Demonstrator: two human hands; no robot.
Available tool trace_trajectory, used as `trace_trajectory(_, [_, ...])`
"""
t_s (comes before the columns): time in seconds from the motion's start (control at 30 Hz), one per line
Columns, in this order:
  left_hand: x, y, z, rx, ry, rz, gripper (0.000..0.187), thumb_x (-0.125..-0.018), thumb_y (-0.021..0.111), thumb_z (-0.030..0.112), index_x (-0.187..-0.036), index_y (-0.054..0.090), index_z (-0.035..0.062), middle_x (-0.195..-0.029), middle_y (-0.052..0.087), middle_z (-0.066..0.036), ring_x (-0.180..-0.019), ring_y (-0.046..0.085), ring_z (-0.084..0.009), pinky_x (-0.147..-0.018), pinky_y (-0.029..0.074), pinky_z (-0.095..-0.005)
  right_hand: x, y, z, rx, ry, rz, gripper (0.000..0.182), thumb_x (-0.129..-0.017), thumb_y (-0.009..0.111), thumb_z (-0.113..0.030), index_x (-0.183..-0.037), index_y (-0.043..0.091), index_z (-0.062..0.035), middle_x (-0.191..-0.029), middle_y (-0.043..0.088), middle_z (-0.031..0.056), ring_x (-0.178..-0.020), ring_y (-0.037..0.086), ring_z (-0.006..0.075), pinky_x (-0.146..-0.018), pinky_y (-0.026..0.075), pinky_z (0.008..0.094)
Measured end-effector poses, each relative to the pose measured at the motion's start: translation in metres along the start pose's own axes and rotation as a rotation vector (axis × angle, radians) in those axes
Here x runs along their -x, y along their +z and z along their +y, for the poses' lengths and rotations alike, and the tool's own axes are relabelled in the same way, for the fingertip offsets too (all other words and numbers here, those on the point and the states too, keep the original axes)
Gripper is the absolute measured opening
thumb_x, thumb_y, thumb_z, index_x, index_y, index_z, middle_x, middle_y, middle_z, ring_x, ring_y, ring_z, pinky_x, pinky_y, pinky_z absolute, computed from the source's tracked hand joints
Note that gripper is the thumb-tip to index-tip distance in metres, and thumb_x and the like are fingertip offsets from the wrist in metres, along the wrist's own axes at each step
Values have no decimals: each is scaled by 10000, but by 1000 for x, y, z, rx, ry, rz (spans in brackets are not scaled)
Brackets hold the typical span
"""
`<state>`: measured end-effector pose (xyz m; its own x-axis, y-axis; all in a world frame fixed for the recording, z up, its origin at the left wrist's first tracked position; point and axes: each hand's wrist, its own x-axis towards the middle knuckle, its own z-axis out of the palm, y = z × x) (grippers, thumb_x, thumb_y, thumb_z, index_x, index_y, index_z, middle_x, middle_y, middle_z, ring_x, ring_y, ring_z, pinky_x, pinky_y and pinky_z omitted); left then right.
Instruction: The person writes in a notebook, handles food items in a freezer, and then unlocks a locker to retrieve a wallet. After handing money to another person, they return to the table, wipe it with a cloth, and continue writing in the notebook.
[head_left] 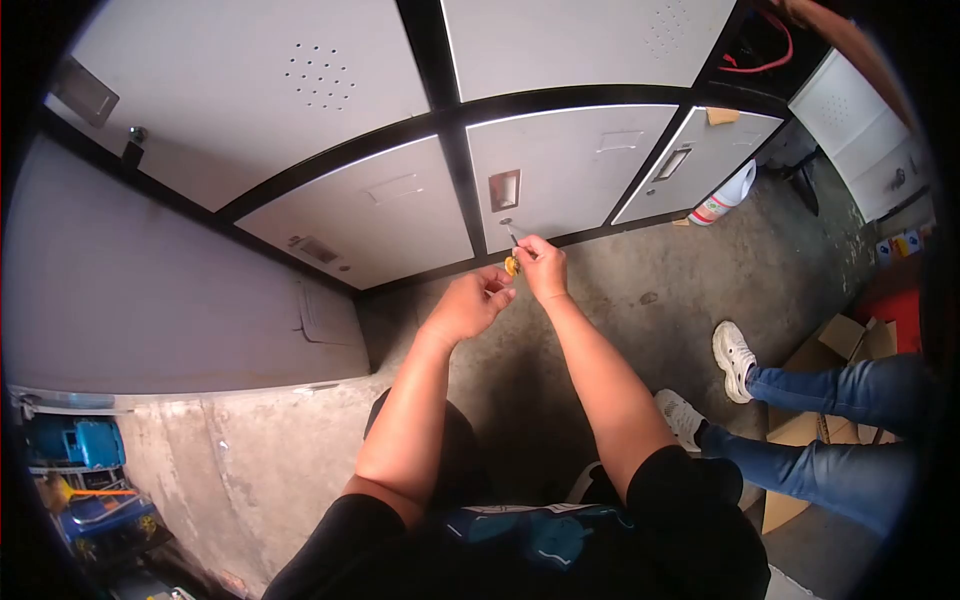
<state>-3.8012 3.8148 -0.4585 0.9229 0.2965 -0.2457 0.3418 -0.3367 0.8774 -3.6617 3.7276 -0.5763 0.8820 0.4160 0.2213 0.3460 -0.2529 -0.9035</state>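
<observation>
Locker door [570,165] faces you, shut, its small lock [506,221] below a recessed handle [505,190]. Your right hand [543,268] pinches a slim tool [514,240], its tip at that lock. Your left hand [468,303], partly curled, sits right beside a small yellow piece [512,266] just under the tool; I can't tell whether it grips that piece.

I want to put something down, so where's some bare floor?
There's bare floor between the bottle and the white shoes, and a paler patch between the left arm and the blue things. It's crowded on the right, with cardboard around someone's legs, and near the lock, where the left hand and right hand are.
</observation>
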Motion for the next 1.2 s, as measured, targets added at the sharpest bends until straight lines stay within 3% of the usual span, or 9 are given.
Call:
trace_trajectory(0.23, [-2,-13,-15,-151,1,-40,294,-823,620,204,-1035,567,6,-877,631,-89,-764,576,-138,-723,468,-279,1,-1,-6,44,-48,25,109,-731,664,-120,-815,621,-66,-720,631,126,-551,563,250,-534,452,336])
trace_trajectory(0.67, [-11,-13,-25,-72,-8,-71,283,-824,619,189,-1038,561,14,-864,621,-75,-743,556,-128,-704,464,-272,2,4,-3,62,-70,72,113,-738,665,-135,-824,634,-69,-664,614,120,-524,554,242,-524,451,329])
trace_trajectory(0.97, [-8,-18,-25,-38,-20,-79,290,-824,620,195,-1037,559,9,-875,619,-78,-751,557,-131,-710,465,-272,3,5,-15,115,-41,109,91,-733,649,-127,-799,622,-70,-684,616,143,-602,591,295,-566,466,351])
trace_trajectory(1.07, [-8,-17,-23,-53,-18,-86,293,-823,621,197,-1042,562,10,-879,619,-79,-752,557,-132,-708,465,-270,5,9,-14,70,25,107,104,-740,648,-134,-789,615,-48,-681,627,132,-609,609,259,-579,476,349])
trace_trajectory(1.2, [-10,-18,-24,-79,4,-79,296,-825,620,194,-1049,564,8,-879,620,-77,-746,556,-125,-703,463,-263,10,19,1,-417,271,115,116,-773,623,-121,-815,591,-18,-721,640,102,-633,623,225,-596,488,351])
